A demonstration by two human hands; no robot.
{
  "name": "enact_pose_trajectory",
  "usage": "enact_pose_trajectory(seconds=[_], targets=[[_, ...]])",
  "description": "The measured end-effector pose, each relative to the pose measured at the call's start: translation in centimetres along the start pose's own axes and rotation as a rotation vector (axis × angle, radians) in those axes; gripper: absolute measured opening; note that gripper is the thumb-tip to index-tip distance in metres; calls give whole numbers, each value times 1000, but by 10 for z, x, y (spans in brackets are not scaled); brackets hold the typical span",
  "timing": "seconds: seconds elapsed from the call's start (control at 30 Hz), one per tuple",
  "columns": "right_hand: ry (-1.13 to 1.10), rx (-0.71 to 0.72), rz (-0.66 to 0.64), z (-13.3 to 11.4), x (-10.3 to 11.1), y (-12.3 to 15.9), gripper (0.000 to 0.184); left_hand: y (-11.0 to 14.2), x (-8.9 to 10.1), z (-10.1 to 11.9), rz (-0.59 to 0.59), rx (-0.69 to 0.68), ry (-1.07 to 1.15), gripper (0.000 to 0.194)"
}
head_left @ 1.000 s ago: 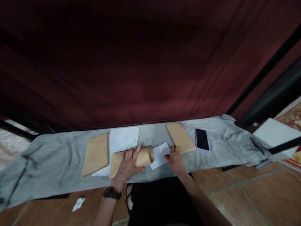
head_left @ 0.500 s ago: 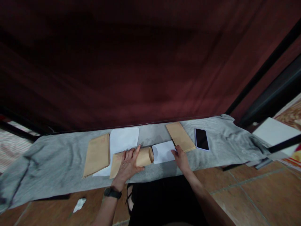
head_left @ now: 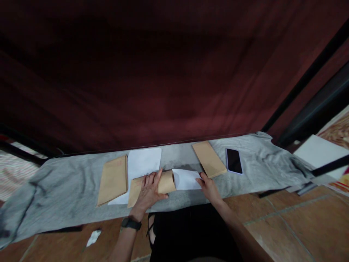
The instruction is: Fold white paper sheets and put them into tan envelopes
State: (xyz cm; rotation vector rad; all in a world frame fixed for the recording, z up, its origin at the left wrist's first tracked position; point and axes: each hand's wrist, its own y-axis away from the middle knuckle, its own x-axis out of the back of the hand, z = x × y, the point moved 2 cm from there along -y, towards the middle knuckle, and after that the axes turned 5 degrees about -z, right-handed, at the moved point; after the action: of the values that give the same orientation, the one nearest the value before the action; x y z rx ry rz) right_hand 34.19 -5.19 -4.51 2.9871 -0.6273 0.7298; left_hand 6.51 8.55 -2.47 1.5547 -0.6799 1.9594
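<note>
Right hand [head_left: 209,187]: thumb and fingers drawn together in a pinch on the right edge of a white paper sheet [head_left: 187,179].

Left hand [head_left: 148,193]: laid flat, thumb spread wide, on a kraft envelope [head_left: 167,182].

White paper sheet: between the hands, toward the near edge of the desk [head_left: 68,182]; left end at the envelope's mouth. Depth inside, if any: hidden. Judged light and limp, apt to buckle if pushed; best held at mid-edge, outer end.

Kraft envelope: mouth bowed open toward the desk's right end. Judged light, stiffer than the sheet, easily creased; best steadied with a flat palm on its body, clear of the mouth.

Larger white paper [head_left: 144,159]: behind the left hand, reaching toward the far edge.

Left envelope stack [head_left: 112,180]: overlapping that paper, on the desk's left side.

Right envelope stack [head_left: 209,159]: slanting from the far edge toward the right hand.

Smartphone [head_left: 234,161]: dark screen up, nearer the right end.

Grey cloth [head_left: 272,167]: wrinkled, covering the desk.
</note>
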Motion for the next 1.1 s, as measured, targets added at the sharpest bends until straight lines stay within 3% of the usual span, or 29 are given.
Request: enact_pose_trajectory(seconds=[0.23,0.53,0.63,1.1], targets=[[85,-103,-134,7,9,-10,7,-1,5,4,-23,6,-4,122],[79,-98,-132,-6,-53,-8,20,-9,-1,29,-67,-77,15,128],[116,-97,-102,-8,-65,-7,17,-12,-2,38,-79,-106,11,127],[124,-105,-56,-14,-66,-15,22,-19,-1,54,-82,-141,64,124]])
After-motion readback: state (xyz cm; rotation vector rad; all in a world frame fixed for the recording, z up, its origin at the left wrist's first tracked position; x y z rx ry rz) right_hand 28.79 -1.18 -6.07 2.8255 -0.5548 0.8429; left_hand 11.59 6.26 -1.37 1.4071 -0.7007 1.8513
